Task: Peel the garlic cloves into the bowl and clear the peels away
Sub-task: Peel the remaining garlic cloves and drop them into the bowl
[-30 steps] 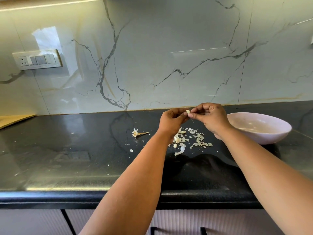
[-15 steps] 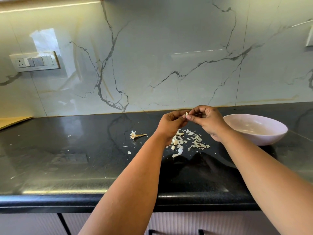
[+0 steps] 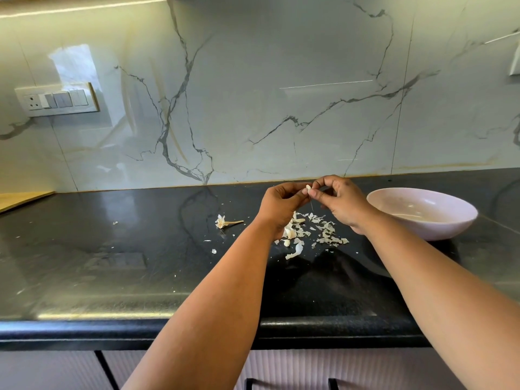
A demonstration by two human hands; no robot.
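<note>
A small pale garlic clove [image 3: 308, 188] is pinched between my left hand [image 3: 282, 204] and my right hand [image 3: 342, 201], both raised above the black counter. A thin strand of peel hangs down from the clove. Below my hands lies a scatter of white garlic peels [image 3: 318, 235], with a few pale cloves [image 3: 289, 233] partly hidden by my left wrist. The pale pink bowl [image 3: 450, 223] stands to the right of my right hand; I cannot see cloves inside it.
A garlic stem with its root end [image 3: 225, 221] lies left of the pile. Tiny peel flecks dot the black counter [image 3: 112, 263]. A marble backsplash with a switch panel [image 3: 56, 99] rises behind. A wooden board [image 3: 19, 198] sits at far left.
Both hands have kept working the same clove above the pile, and my right fingers have shifted slightly on it. A thin strand of peel now hangs from the clove.
</note>
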